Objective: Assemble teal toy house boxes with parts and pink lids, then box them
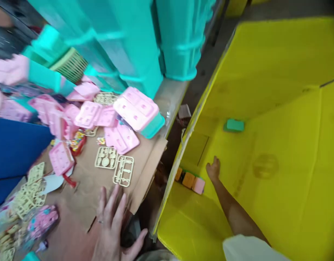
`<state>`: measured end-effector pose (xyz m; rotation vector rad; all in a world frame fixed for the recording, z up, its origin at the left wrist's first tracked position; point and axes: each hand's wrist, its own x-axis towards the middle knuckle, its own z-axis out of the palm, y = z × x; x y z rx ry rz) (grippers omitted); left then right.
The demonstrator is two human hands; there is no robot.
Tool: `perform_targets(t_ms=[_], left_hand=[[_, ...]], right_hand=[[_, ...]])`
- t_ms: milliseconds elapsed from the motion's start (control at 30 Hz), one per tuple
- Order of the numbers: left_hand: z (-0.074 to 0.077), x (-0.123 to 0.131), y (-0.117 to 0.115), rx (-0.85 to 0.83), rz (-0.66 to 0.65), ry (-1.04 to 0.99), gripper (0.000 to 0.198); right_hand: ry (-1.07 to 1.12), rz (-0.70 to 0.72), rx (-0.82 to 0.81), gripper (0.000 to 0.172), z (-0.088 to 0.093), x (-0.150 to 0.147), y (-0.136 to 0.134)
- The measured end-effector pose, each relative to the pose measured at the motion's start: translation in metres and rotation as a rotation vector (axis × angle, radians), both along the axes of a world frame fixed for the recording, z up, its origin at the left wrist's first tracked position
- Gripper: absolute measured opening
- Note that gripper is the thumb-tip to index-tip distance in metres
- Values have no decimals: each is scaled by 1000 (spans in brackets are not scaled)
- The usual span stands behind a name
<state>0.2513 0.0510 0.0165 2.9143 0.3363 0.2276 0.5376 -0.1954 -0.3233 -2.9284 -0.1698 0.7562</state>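
Observation:
My left hand [112, 224] is spread with nothing in it, over the front edge of the cardboard-covered table [82, 203]. Just beyond its fingertips lie two cream plastic part frames [123, 171]. My right hand [214, 168] reaches down inside a large yellow box [286, 145], fingers apart and no object visible in it. Left of that hand, a row of orange and pink pieces [198, 185] sits low in the box. Farther in is a single teal block [235, 125]. A pink-lidded teal case [136, 108] rests near the table's right edge.
Tall stacks of teal bins [134, 47] stand at the table's back. Pink plastic pieces [122, 136], a green basket [70, 65], a blue panel [17, 152] and bagged small parts [43, 221] crowd the left. A dark gap separates table and box.

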Motion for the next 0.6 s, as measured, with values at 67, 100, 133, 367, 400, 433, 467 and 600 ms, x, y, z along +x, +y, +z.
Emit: perform_targets(t_ms=[67, 100, 133, 367, 400, 433, 467, 600], left_hand=[[-1, -2, -1, 13, 9, -10, 104], [-2, -2, -2, 19, 10, -19, 101], [-2, -2, -2, 24, 11, -30, 98], [-3, -7, -7, 18, 18, -148, 90], [-3, -7, -7, 17, 10, -181, 89], [-4, -8, -6, 10, 0, -226, 87], [-3, -7, -5, -5, -12, -282, 86], [12, -7, -4, -186, -11, -532, 78]], right_hand=[[-224, -103, 156, 74, 52, 51, 10], [-345, -132, 264, 72, 88, 70, 16], [-548, -179, 570, 69, 128, 83, 24], [-570, 603, 1002, 75, 371, 31, 166], [-529, 628, 886, 80, 383, 20, 185], [-504, 629, 804, 82, 389, 12, 199], [-492, 613, 758, 84, 391, 7, 206], [-483, 503, 880, 97, 392, 11, 173]])
